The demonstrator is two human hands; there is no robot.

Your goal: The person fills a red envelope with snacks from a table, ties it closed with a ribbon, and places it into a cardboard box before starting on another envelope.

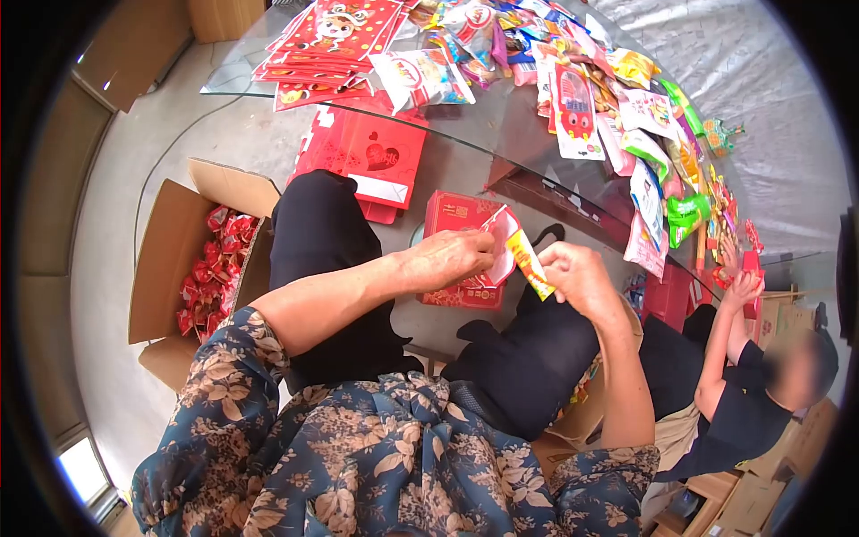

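Observation:
In the head view my left hand (452, 259) is closed on the edge of a red paper bag (490, 264), whose pale inside shows at its open mouth. A yellow candy packet (530, 264) slants across that mouth, pinched at its lower right side by my right hand (573, 276). Both hands are above my lap. Below and behind the bag lies a red printed box (452, 210), partly covered by my left hand and the bag.
A glass table (501, 125) carries red bags (335, 40) and heaped snack packets (626, 107). An open carton (161, 259) of red-wrapped sweets stands at left. Red boxes (380, 152) lie below the table edge. Another person (747, 394) sits at right, hands near something red.

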